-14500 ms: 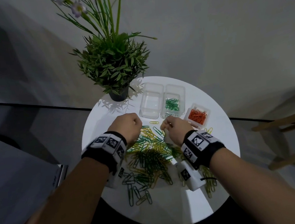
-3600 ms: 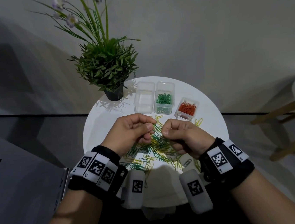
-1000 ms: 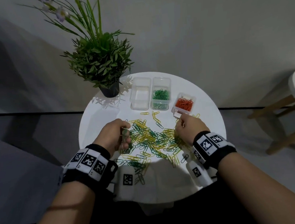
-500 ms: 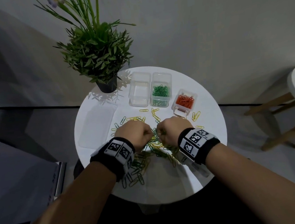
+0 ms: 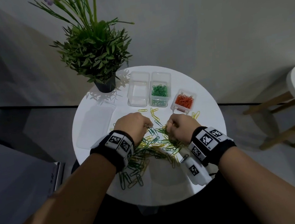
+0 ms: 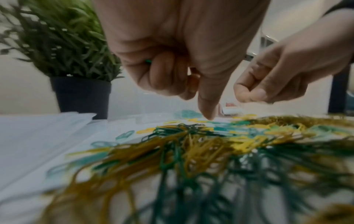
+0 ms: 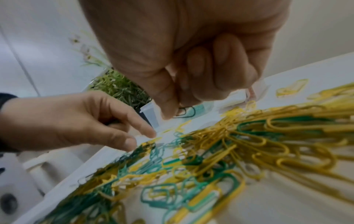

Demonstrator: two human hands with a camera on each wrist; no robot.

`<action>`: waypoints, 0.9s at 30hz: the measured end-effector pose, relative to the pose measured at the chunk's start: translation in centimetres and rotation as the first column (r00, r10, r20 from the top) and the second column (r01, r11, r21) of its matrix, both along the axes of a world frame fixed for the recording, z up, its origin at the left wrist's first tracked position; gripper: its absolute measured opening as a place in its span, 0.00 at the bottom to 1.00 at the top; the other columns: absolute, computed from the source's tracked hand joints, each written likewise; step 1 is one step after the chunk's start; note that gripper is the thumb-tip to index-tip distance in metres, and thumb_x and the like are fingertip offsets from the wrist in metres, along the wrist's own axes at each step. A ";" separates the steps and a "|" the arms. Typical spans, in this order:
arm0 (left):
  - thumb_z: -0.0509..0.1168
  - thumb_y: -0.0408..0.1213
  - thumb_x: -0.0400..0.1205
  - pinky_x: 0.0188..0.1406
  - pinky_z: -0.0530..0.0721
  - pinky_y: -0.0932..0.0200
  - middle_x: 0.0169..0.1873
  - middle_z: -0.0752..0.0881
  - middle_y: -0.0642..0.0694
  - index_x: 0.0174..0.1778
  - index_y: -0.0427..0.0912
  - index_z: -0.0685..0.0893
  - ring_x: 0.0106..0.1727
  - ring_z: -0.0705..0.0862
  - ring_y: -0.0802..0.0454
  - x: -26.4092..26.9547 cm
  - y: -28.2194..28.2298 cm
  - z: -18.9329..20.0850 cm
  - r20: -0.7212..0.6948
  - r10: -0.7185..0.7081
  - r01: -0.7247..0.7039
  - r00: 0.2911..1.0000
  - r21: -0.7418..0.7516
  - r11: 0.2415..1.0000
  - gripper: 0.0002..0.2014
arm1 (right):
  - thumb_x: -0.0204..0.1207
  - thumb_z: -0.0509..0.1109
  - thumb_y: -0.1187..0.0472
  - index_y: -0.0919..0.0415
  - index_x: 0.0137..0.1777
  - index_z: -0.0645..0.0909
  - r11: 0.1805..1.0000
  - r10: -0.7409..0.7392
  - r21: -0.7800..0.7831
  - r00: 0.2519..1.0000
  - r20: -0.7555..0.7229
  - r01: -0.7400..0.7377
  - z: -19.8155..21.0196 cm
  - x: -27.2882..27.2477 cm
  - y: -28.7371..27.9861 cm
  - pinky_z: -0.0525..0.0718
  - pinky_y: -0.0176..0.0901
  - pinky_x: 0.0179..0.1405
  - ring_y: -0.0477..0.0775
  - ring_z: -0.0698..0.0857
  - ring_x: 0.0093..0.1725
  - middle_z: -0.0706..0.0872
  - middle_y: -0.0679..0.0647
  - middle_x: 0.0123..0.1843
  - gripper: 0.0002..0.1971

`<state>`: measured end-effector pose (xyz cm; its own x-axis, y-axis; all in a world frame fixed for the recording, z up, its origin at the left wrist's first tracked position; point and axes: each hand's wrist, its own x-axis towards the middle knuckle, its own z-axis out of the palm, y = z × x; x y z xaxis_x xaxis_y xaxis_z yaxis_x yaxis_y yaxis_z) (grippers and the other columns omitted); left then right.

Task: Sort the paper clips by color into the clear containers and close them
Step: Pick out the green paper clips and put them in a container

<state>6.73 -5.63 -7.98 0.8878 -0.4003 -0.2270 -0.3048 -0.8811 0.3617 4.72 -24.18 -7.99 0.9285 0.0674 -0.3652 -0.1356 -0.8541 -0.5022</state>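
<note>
Both hands over mixed pile (image 5: 154, 148): left hand (image 5: 132, 125) clutches green clips, right hand (image 5: 180, 126) pinches one, green-clip container (image 5: 159, 94) straight ahead, roughly equidistant.

- Both forearms are bare; no sleeves show on either arm.
- The left hand (image 5: 132, 125) has a wide black fabric wristband (image 5: 111, 152) behind it, carrying white rectangular plates printed with black square-pattern markers.
- The right hand (image 5: 181, 126) has a matching black fabric wristband (image 5: 214, 144), also with white marker plates on its top and side.
- A white boxy plastic housing (image 5: 195, 170) with one more black square marker hangs under the right wrist; a thin dark cord seems to trail beside it, though it is too small to be sure.
- Neither hand shows rings or gloves.
</note>
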 end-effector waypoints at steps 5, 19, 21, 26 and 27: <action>0.65 0.43 0.82 0.45 0.73 0.58 0.58 0.80 0.52 0.61 0.59 0.85 0.61 0.82 0.47 1.6 -1.7 -0.3 0.039 -0.260 0.247 0.965 0.201 0.948 0.13 | 0.76 0.64 0.66 0.54 0.36 0.81 0.998 -0.045 0.036 0.999 -0.017 0.046 -0.4 -0.5 -0.9 0.85 0.44 0.49 0.47 0.87 0.40 0.88 0.44 0.34 0.10; 0.59 0.44 0.81 0.40 0.76 0.55 0.44 0.82 0.51 0.41 0.51 0.79 0.46 0.82 0.46 1.3 0.1 -0.2 0.050 -0.064 0.065 0.997 -0.005 0.998 0.06 | 0.73 0.49 0.83 0.60 0.44 0.75 0.844 -0.207 0.472 0.967 -0.150 0.254 -1.2 0.1 -0.1 0.75 0.41 0.30 0.55 0.75 0.25 0.75 0.57 0.21 0.19; 0.56 0.44 0.82 0.43 0.76 0.54 0.39 0.83 0.49 0.40 0.46 0.78 0.44 0.80 0.46 1.3 1.4 -0.8 -0.094 0.123 -0.142 0.988 -0.230 0.963 0.10 | 0.71 0.49 0.83 0.62 0.39 0.76 0.838 -0.198 0.475 0.960 -0.198 0.270 -1.1 0.4 0.3 0.71 0.40 0.26 0.56 0.73 0.25 0.75 0.59 0.22 0.19; 0.56 0.44 0.87 0.27 0.66 0.61 0.23 0.73 0.49 0.29 0.44 0.69 0.26 0.67 0.52 -0.2 2.4 -1.3 -0.528 0.235 -0.554 0.816 -0.599 0.578 0.19 | 0.75 0.56 0.74 0.64 0.35 0.76 0.953 -0.023 0.298 0.991 -0.133 0.062 -0.5 0.8 2.0 0.72 0.40 0.30 0.51 0.79 0.28 0.80 0.59 0.31 0.11; 0.57 0.46 0.87 0.27 0.65 0.60 0.22 0.73 0.50 0.28 0.45 0.69 0.26 0.66 0.51 -0.4 2.5 -1.6 -0.542 0.240 -0.570 0.806 -0.597 0.565 0.20 | 0.77 0.59 0.68 0.61 0.40 0.78 0.986 0.134 0.106 0.989 -0.064 -0.127 -0.5 0.8 2.1 0.77 0.42 0.36 0.49 0.82 0.35 0.84 0.55 0.36 0.08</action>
<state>6.29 -3.11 -9.58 0.9063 -0.1923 -0.3764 0.3152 -0.2855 0.9050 5.53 -22.12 -8.54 0.8816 0.2262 -0.4142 -0.0642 -0.8120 -0.5801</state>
